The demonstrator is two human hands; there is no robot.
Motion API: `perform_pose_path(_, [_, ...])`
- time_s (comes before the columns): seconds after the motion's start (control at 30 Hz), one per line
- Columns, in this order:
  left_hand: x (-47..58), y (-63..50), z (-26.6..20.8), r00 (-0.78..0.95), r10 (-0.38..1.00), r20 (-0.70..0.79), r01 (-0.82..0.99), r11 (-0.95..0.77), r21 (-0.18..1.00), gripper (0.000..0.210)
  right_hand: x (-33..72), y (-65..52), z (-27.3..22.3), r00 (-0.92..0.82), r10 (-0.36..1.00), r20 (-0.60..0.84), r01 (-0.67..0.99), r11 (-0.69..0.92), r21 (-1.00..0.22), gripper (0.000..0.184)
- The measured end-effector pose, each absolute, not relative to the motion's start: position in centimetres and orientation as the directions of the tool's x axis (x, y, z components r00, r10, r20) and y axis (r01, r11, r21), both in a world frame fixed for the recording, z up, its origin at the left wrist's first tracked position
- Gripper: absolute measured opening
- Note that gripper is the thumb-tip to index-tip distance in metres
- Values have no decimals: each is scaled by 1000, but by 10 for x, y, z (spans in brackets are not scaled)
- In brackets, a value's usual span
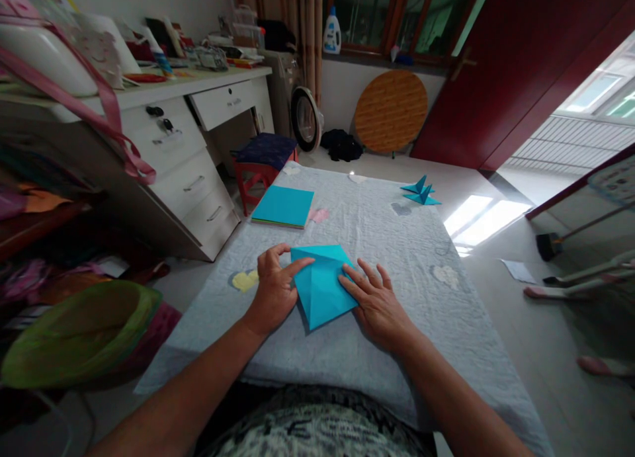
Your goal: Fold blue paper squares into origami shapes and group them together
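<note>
A partly folded sheet of blue origami paper [327, 288] lies in front of me on the cloth-covered table [417, 291], creases running across it. My left hand [278, 282] pinches its upper left edge, thumb on top and fingers behind. On the paper's right side rest the outstretched fingers of my right hand [374, 298], spread and lying flat. Beyond my left hand is a stack of square coloured paper [284, 207] with a blue sheet on top. Two folded blue paper figures with pointed wings [421, 194] stand at the table's far right corner.
To the left are a white desk [183, 159] with drawers and a green-lined bin [84, 331]. A red stool [255, 179] with a dark cover stands past the table's far left corner. Behind are an open washing machine [302, 116] and a round wooden board [391, 110].
</note>
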State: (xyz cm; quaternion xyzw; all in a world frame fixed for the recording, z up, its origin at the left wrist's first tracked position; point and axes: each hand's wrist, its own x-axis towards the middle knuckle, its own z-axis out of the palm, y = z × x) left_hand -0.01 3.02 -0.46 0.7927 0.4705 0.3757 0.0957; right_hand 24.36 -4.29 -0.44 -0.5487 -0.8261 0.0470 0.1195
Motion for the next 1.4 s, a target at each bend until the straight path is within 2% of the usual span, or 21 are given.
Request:
perform_pose_path(0.1, [-2, 30, -3, 345, 741, 576, 678, -621, 393, 36, 243, -43, -2, -390, 910, 140, 874, 413, -257, 54])
perform_pose_path(0.17, [-3, 32, -3, 483, 691, 538, 614, -705, 354, 38, 243, -43, -1, -392, 907, 151, 861, 420, -286, 52])
perform_pose_path(0.27, [-4, 35, -9, 687, 608, 398, 450, -786, 425, 42, 244, -44, -1, -395, 897, 197, 843, 439, -310, 50])
perform_pose_path(0.37, [-3, 36, -17, 751, 569, 336, 357, -778, 517, 41, 245, -46, -1, -408, 870, 278, 815, 484, -319, 48])
perform_pose_path(0.5, [2, 34, -17, 771, 551, 318, 316, -765, 561, 37, 246, -49, 5, -407, 818, 407, 776, 545, -317, 47])
perform_pose_path(0.6, [5, 31, -13, 790, 527, 314, 315, -787, 530, 38, 244, -52, 10, -420, 778, 467, 742, 591, -316, 37])
perform_pose_path(0.7, [5, 30, -9, 776, 524, 351, 309, -801, 512, 37, 241, -52, 11, -455, 770, 447, 716, 615, -331, 21])
perform_pose_path(0.77, [3, 30, -7, 750, 541, 380, 311, -796, 519, 33, 239, -52, 11, -466, 780, 417, 713, 610, -344, 17])
perform_pose_path(1.0, [-4, 30, -3, 718, 592, 366, 331, -753, 569, 26, 240, -51, 5, -434, 800, 415, 717, 585, -378, 20])
perform_pose_path(1.23, [-5, 32, -3, 677, 648, 349, 366, -708, 604, 27, 243, -47, 6, -350, 849, 396, 691, 520, -502, 19])
perform_pose_path(1.4, [-3, 33, 1, 625, 703, 339, 416, -667, 618, 16, 246, -45, 3, -221, 895, 386, 705, 421, -571, 15])
